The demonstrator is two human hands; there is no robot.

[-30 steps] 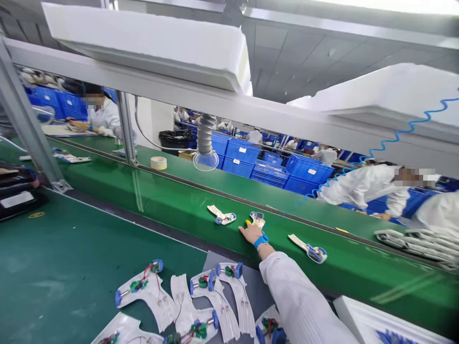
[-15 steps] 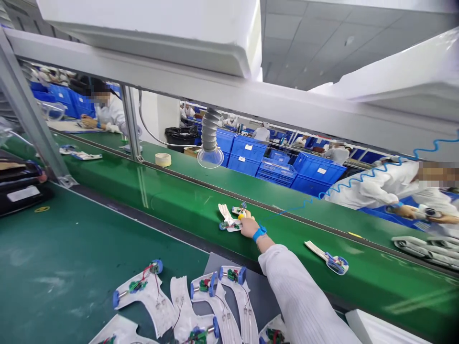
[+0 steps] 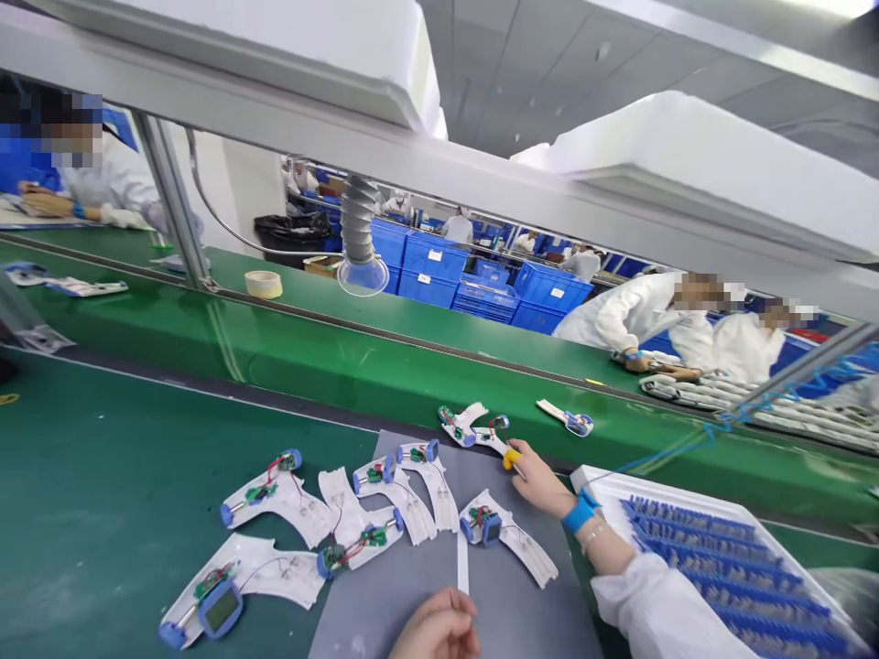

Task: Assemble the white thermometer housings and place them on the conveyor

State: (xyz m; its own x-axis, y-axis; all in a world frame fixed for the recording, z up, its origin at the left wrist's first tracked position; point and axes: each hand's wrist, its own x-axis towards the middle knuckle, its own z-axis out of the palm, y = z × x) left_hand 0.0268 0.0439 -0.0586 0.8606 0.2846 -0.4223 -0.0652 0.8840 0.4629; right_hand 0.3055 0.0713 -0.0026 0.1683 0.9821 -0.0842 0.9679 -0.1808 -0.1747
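My right hand [image 3: 539, 485], with a blue wrist strap and a yellow finger cot, is shut on a white flexible circuit piece [image 3: 473, 428] at the belt's near edge. My left hand [image 3: 439, 627] sits at the bottom of the view, its closed fingers at the lower end of a thin white strip [image 3: 462, 563]. Several white pieces with green boards and blue ends lie on a grey mat [image 3: 385, 604], including one [image 3: 487, 523] close to my right wrist. Another piece [image 3: 567, 417] lies on the green belt [image 3: 385, 361].
A white tray of blue parts [image 3: 728, 558] stands to the right. Further pieces lie on the green bench mat [image 3: 89, 467] at left. Co-workers in white coats [image 3: 635, 316] reach over a stack of white pieces [image 3: 748, 403] beyond the belt, under low white panels.
The view has swung left and down. My right hand has drawn the white piece along the belt toward its near edge. My left hand and the tray have come into view.
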